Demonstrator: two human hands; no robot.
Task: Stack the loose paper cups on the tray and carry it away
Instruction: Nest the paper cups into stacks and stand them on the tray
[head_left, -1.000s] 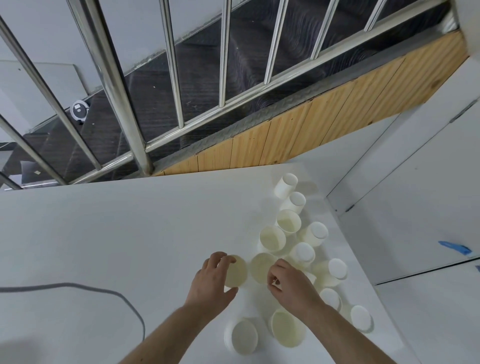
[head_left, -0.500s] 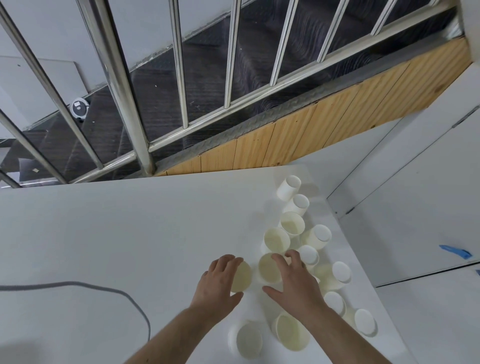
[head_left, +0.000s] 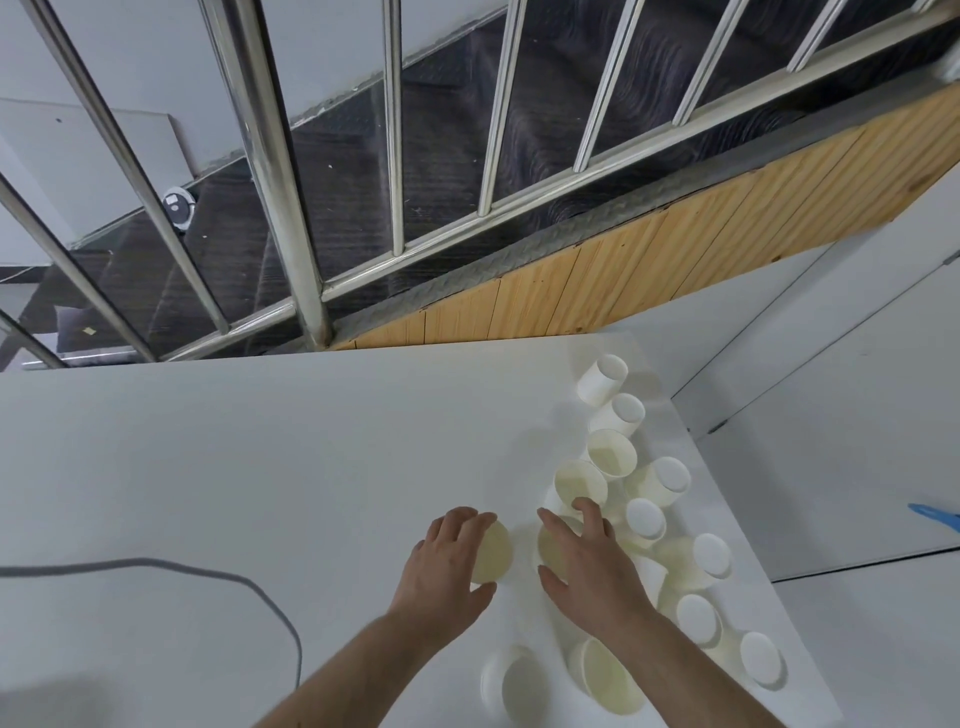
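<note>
Several loose white paper cups (head_left: 608, 452) lie scattered along the right side of a white table (head_left: 234, 467), some upright, some upside down, some on their sides. My left hand (head_left: 447, 561) grips one cup (head_left: 493, 553) from its left side, mouth facing right. My right hand (head_left: 587, 561) is spread over a neighbouring cup (head_left: 553, 543), fingers curled round its rim. The two held cups sit close together with a small gap between them. No tray shows in view.
A grey cable (head_left: 208, 577) curves over the table's left part. Two cups (head_left: 519, 686) lie near the front edge under my forearms. A steel railing (head_left: 270, 171) and a wooden-faced stair (head_left: 649, 270) rise behind the table. The table's right edge (head_left: 737, 519) drops to a white floor.
My right hand has opened from a pinch and reached forward, spreading over the cup beside the one in my left hand. My left hand has kept its grip on its cup.
</note>
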